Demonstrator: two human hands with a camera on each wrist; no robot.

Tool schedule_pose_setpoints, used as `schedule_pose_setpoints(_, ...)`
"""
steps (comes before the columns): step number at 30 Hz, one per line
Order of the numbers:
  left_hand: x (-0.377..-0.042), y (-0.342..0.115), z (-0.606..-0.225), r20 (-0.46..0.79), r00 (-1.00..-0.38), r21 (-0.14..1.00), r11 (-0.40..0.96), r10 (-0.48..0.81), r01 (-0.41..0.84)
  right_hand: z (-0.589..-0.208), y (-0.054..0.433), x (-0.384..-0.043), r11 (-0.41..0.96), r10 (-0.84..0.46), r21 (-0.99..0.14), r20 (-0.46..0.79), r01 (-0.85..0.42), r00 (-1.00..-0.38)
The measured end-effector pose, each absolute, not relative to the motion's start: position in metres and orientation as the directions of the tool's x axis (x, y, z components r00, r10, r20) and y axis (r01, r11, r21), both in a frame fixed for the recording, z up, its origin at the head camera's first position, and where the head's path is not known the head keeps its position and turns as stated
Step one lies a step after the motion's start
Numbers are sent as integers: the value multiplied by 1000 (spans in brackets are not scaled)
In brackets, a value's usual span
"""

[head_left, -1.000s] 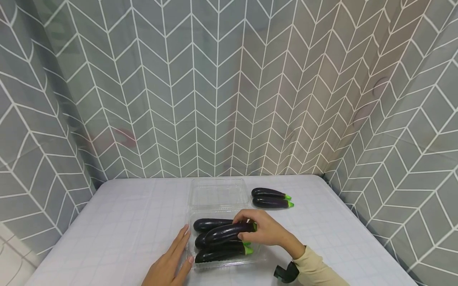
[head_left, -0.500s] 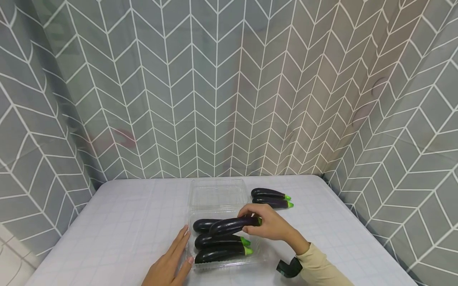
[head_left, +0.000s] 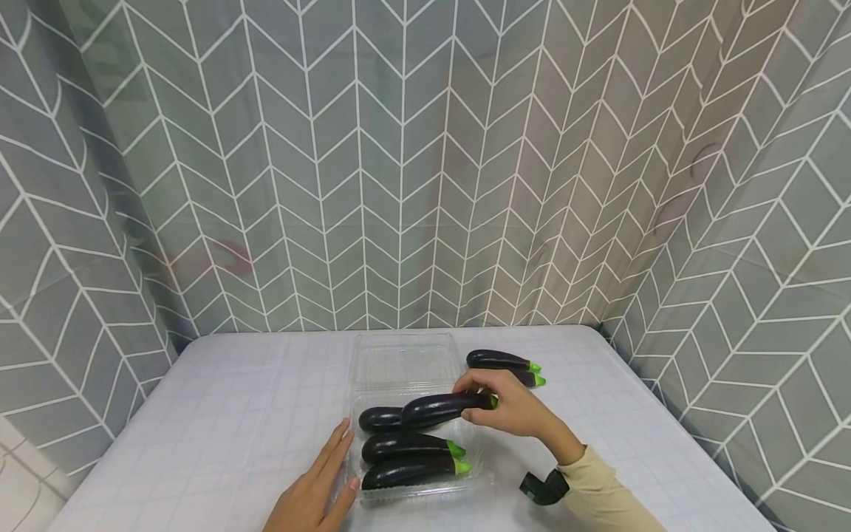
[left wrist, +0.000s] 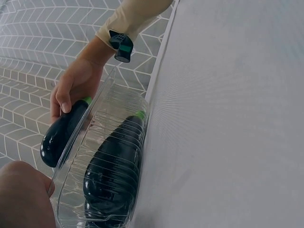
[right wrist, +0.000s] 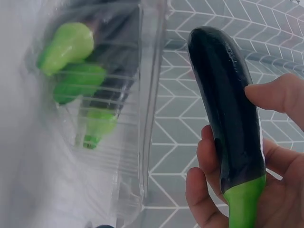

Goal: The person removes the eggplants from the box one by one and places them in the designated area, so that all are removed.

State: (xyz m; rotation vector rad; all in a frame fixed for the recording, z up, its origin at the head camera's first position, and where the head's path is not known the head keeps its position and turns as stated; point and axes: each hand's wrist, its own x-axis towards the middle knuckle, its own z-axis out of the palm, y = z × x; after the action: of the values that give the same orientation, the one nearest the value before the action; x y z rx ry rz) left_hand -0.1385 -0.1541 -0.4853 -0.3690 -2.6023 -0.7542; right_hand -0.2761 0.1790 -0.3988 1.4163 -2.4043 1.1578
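My right hand (head_left: 508, 403) grips a dark purple eggplant (head_left: 432, 411) near its green stem end, thumb on one side and fingers on the other. It is held above the rim in the left wrist view, over the far part of the clear plastic container (head_left: 425, 489). In that container lie three more eggplants, including a far one (head_left: 377, 420), a middle one (head_left: 404, 448) and a near one (head_left: 407, 473), green ends to the right. My left hand (head_left: 315, 480) rests with straight fingers against the container's left side.
The container's clear hinged lid (head_left: 405, 362) lies folded back behind it. Two eggplants (head_left: 497, 360) lie side by side at the back right of the white table (head_left: 253, 399), one partly hidden by my right hand. A patterned curtain (head_left: 399, 185) surrounds the table.
My right hand has lifted the eggplant off the others and moved it back and to the right, uncovering the middle eggplant. My left hand has stayed in place.
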Motion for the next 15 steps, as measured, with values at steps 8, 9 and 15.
schedule_pose_setpoints(8,-139,-154,-486,436,-890,460,816,135,350,-396,188,-282,257,-697,-567,452,-782,-557)
schedule_pose_setpoints(9,-139,-154,-485,427,-894,465,816,133,344,-396,189,-282,255,-697,-570,451,-781,-557)
schedule_pose_setpoints(15,-139,-155,-485,397,-909,478,816,128,324,-396,193,-285,258,-697,-595,430,-761,-573)
